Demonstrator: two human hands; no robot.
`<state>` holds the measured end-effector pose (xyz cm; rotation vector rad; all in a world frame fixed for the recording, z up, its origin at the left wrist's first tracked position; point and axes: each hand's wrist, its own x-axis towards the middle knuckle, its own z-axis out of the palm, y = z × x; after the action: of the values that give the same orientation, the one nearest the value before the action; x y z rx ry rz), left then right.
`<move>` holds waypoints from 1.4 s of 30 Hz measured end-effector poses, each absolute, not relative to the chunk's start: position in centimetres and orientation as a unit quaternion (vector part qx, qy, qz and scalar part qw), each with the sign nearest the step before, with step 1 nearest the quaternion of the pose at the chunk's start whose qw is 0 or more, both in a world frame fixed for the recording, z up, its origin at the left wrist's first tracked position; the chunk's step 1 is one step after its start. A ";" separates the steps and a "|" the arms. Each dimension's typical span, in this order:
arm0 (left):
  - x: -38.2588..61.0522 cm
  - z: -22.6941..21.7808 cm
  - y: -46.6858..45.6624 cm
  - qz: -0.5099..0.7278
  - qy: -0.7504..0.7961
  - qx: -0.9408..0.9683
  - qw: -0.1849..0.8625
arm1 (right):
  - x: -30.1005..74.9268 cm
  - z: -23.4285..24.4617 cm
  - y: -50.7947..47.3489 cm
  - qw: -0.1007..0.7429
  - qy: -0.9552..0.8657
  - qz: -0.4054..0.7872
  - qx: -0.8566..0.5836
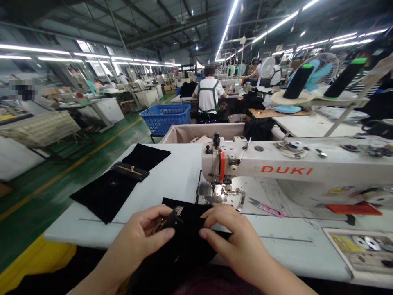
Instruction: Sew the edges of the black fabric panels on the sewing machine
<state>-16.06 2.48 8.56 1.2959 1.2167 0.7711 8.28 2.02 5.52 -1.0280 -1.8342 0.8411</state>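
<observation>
- The left hand (138,241) and right hand (242,243) clench a folded black fabric piece (187,229) between their fingers, seemingly pinching its layers together; it sits at the worktop (92,229) edge, before the DUKI sewing machine (270,168);
- a zippered black panel (130,171) lies flat leftward, within easy reach.

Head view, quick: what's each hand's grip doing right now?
Left hand: closed, grip holding a folded black fabric piece.
Right hand: closed, grip holding the same fabric.
</observation>
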 end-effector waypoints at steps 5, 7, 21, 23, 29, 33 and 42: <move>-15.3 8.5 1.3 0.381 0.522 0.553 0.526 | 8.3 6.0 1.1 0.440 -0.707 0.361 -0.420; -15.3 8.5 1.2 0.382 0.516 0.567 0.517 | 8.2 6.2 0.8 0.452 -0.706 0.349 -0.419; -15.5 8.5 0.4 0.348 0.568 0.621 0.413 | 7.5 7.1 0.3 0.417 -0.709 0.332 -0.462; -15.4 8.6 0.3 0.345 0.564 0.631 0.406 | 7.2 7.5 0.3 0.433 -0.723 0.330 -0.425; -15.3 8.6 0.3 0.353 0.551 0.646 0.394 | 6.8 7.9 0.2 0.454 -0.730 0.327 -0.393; -15.4 8.4 0.2 0.353 0.555 0.639 0.398 | 6.9 7.8 0.1 0.437 -0.738 0.322 -0.401; -15.2 8.6 0.5 0.360 0.547 0.602 0.456 | 7.3 8.3 0.8 0.384 -0.731 0.343 -0.448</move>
<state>-15.23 0.46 8.61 1.4851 1.3497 0.8876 7.26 0.84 8.33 -1.1417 -1.8625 0.8739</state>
